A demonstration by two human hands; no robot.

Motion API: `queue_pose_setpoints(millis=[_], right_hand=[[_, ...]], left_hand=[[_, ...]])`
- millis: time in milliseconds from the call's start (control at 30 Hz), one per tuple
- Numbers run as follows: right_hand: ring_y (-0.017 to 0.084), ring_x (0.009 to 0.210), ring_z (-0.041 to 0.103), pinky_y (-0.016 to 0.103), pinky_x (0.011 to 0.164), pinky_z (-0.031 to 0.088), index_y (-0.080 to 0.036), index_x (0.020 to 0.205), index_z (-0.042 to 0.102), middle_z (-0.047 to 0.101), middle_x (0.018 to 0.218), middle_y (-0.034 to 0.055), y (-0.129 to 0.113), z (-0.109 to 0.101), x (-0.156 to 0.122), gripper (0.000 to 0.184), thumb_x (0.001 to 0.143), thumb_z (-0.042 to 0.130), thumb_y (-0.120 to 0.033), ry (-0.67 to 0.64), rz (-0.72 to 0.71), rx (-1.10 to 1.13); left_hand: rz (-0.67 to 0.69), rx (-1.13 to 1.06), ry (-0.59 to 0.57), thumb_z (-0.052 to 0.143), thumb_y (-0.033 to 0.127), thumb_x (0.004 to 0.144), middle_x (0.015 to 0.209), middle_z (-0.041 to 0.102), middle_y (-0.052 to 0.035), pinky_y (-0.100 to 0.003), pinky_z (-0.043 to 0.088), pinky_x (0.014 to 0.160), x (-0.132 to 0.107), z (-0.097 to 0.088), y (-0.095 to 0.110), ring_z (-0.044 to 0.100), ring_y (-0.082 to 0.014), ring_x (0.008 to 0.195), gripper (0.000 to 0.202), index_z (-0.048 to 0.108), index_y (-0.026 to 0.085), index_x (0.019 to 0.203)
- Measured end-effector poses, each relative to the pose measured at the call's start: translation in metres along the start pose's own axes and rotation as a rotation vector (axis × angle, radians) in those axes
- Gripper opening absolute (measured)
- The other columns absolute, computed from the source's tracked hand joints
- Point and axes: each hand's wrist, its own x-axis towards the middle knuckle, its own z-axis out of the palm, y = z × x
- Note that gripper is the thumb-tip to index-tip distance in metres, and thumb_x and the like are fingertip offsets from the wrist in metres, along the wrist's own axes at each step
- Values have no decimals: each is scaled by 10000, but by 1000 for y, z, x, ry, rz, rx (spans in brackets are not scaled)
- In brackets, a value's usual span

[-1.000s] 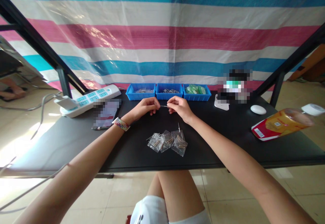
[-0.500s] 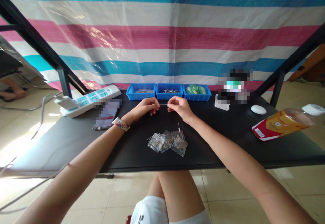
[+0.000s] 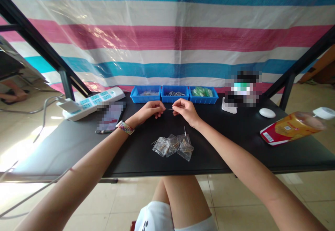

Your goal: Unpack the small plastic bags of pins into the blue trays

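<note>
Between my two hands a thin silver blind rivet (image 3: 169, 109) lies level above the black table. My left hand (image 3: 153, 109) is closed, pinching its left end between thumb and fingers. At the other end the fingertips of my right hand (image 3: 183, 109) pinch it too. Nearer me on the table are several small clear plastic bags (image 3: 172, 145) with brass-coloured and silver pieces in them. Another rivet (image 3: 184, 131) sticks out above the rightmost bag. Just behind my hands a blue bin (image 3: 175, 99) holds loose silver rivets.
Blue bins with clear bags (image 3: 145, 99) and green packets (image 3: 202, 92) flank the middle one. A power strip (image 3: 94, 102) and a phone (image 3: 111, 117) lie left. On the right are a white case (image 3: 229, 106), a white oval object (image 3: 267, 113) and a drink bottle (image 3: 293, 128).
The rivet between my fingertips sits very slightly lower in the picture and is tilted a little differently. Both hands stay almost where they were, still pinching it.
</note>
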Motion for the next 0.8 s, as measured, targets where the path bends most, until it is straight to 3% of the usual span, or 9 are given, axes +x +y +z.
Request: queue_pose_setpoints(millis=[433, 800], right_hand=[[127, 566, 638, 238, 480, 588, -194, 783, 676, 658, 692, -13, -5, 0, -3, 236, 727, 821, -372, -25, 42, -20], [126, 542, 627, 241, 474, 562, -196, 783, 661, 643, 670, -34, -6, -1, -4, 255, 685, 854, -329, -71, 53, -16]], left_hand=[[55, 15, 28, 806, 425, 804, 702, 609, 9, -217, 458, 548, -1, 3, 2, 577, -111, 613, 310, 647, 164, 852], [82, 4, 43, 800, 427, 832, 685, 611, 5, -222, 465, 553, 1, 3, -2, 575, -112, 608, 301, 655, 164, 850]])
